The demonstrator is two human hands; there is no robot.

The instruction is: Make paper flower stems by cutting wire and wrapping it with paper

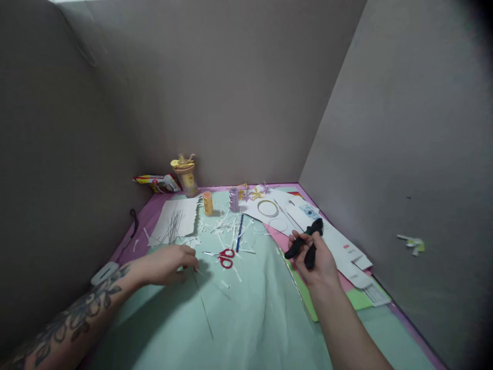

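Fingertips pinched together, my left hand [175, 263] hovers low over the cloth left of centre. A thin wire [203, 307] hangs from its fingers, slanting down toward me. My right hand [318, 264], on the right, is wrapped round black-handled pliers [298, 245], with their dark head pointing away. Red-handled scissors [226, 253] lie on the cloth just beyond my left hand. A bundle of thin wires [174, 224] rests on a white paper sheet [188, 210] farther back. To the right, a wire coil [267, 208] lies on white paper.
Paper scraps [221, 226] and a blue pencil-like stick [240, 232] lie mid-table. Orange [208, 203] and purple [234, 199] small containers stand behind, near star-shaped ornaments [256, 193]. A tumbler [187, 177] and a snack packet [157, 182] are at the back left. Grey walls enclose the table.
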